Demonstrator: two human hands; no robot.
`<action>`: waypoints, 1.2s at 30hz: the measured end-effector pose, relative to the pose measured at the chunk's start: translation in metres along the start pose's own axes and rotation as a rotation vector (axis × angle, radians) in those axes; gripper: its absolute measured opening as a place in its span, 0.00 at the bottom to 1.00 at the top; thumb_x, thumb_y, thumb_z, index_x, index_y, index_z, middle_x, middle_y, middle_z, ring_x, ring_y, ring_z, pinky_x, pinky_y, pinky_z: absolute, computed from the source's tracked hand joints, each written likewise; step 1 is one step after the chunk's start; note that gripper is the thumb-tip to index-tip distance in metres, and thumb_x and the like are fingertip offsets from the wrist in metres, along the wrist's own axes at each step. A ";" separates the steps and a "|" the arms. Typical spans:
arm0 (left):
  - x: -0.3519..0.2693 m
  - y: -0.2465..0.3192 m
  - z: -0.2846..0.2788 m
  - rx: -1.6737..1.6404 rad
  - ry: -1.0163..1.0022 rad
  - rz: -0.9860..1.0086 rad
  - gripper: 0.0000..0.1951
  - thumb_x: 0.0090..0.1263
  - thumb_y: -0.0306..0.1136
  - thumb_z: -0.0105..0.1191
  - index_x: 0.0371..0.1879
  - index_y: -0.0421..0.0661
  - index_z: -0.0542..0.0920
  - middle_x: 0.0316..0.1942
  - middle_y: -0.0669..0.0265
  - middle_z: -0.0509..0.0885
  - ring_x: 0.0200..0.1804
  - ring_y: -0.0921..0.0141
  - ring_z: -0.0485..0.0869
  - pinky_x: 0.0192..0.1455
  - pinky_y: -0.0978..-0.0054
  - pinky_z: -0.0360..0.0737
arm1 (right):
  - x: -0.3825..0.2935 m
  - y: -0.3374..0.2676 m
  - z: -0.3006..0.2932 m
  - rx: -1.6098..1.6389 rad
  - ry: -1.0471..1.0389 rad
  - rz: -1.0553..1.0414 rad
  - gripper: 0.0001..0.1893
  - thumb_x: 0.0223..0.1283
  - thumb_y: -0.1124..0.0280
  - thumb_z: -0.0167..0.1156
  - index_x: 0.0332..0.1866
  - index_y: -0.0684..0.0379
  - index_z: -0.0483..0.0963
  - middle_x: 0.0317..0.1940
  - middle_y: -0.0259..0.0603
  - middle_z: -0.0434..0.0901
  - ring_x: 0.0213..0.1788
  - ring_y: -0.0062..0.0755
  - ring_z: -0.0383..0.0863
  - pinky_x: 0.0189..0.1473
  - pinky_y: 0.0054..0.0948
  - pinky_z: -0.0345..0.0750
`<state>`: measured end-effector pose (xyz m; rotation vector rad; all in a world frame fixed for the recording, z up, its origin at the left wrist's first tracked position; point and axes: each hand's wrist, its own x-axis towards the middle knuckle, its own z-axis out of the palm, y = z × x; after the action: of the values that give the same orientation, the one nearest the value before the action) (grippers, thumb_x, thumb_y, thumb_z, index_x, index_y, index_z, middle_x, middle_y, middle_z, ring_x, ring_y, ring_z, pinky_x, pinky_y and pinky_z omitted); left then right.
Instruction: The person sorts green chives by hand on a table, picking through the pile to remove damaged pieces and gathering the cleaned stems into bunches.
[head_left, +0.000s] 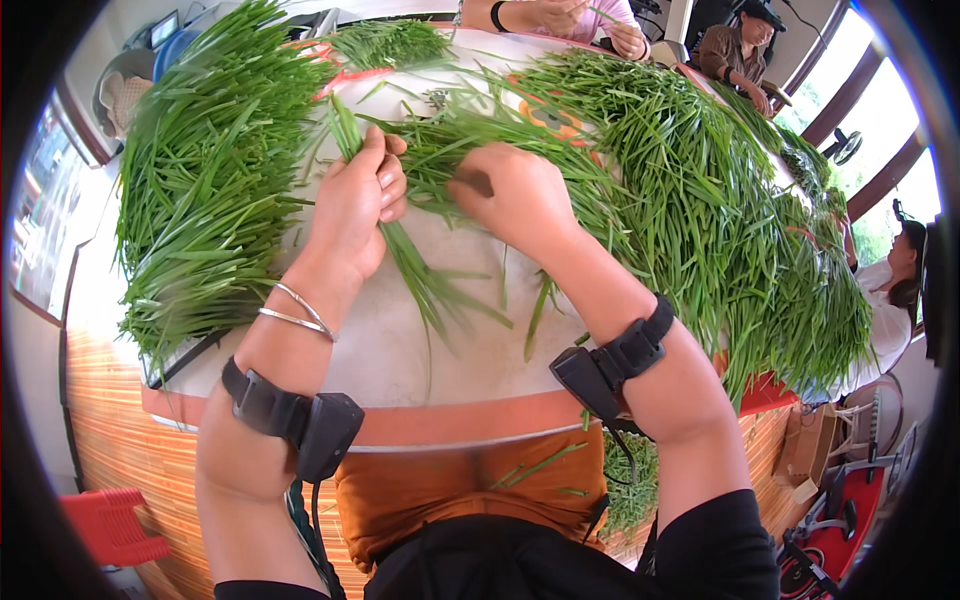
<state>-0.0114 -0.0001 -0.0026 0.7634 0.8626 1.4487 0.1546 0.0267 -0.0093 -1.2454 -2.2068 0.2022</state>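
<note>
My left hand is closed around a small bunch of long green leaves, which look like garlic chives. One end of the bunch sticks up past the thumb, while the leaf tips hang below the fist and are blurred. To its right, my right hand is over a loose heap of chives with its fingers curled. Its fingertips are partly hidden, so I cannot tell whether they pinch a leaf. Stray leaves lie on the pale tabletop between my forearms.
Tall chive piles stand at the left and right. A smaller bundle lies at the back near red ties. Across the table, a person's hands hold a leaf. Two more people sit rightward. A red stool is lower left.
</note>
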 end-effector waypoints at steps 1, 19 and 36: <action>0.001 -0.001 0.002 -0.020 0.019 0.003 0.12 0.73 0.41 0.41 0.32 0.46 0.71 0.16 0.79 0.59 0.17 0.84 0.55 0.18 0.85 0.52 | 0.000 -0.001 0.003 -0.061 -0.022 -0.021 0.08 0.47 0.65 0.60 0.31 0.56 0.78 0.30 0.41 0.78 0.34 0.44 0.78 0.37 0.36 0.75; 0.003 -0.008 0.005 -0.065 -0.183 -0.021 0.21 0.75 0.41 0.34 0.52 0.35 0.71 0.50 0.57 0.77 0.55 0.66 0.75 0.61 0.69 0.69 | -0.001 0.005 -0.025 0.637 0.261 0.113 0.09 0.56 0.67 0.59 0.31 0.64 0.76 0.15 0.30 0.71 0.19 0.15 0.63 0.22 0.21 0.63; 0.009 -0.005 -0.006 -0.318 -0.199 0.114 0.12 0.74 0.38 0.37 0.27 0.49 0.68 0.18 0.75 0.59 0.25 0.76 0.63 0.54 0.63 0.72 | -0.004 0.013 -0.033 0.313 -0.273 0.039 0.10 0.46 0.70 0.58 0.35 0.61 0.78 0.25 0.42 0.79 0.29 0.39 0.79 0.34 0.32 0.74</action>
<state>-0.0146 0.0085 -0.0104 0.7078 0.4292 1.5343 0.1841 0.0252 0.0106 -1.1393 -2.2640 0.7424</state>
